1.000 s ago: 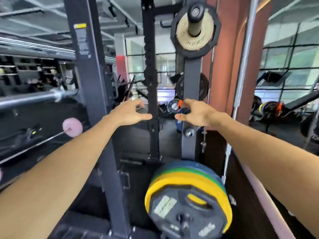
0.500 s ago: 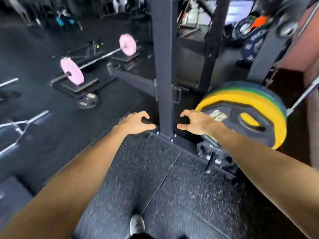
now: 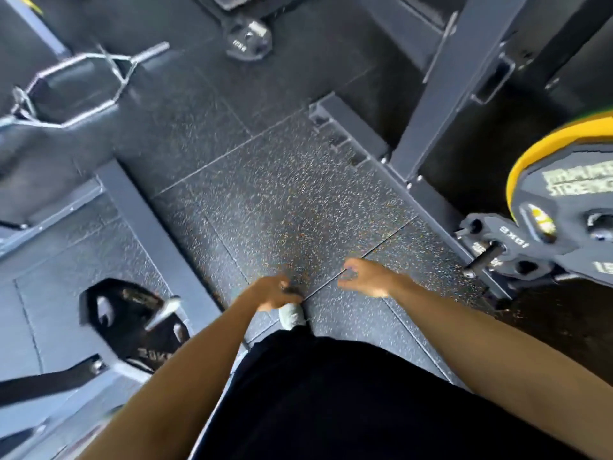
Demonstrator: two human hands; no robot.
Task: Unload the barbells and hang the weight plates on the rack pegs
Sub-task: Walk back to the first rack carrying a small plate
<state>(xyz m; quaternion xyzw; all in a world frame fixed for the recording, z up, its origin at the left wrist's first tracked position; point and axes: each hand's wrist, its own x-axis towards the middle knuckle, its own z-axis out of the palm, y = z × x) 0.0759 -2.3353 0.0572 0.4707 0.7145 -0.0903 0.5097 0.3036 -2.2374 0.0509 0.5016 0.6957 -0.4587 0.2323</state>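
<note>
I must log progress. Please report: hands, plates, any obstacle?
Left hand and right hand empty, fingers loosely curled, over bare floor. Black plate lower left, small plate on floor ahead, yellow plate at right. Nothing blocks.

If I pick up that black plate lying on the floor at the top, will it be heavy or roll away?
The black plate is probably heavy for its size: it looks like solid metal or rubber and seems marked 10 kg. Lying flat, it likely won't roll. Its cut-out holes should give fingers a grip.
</note>
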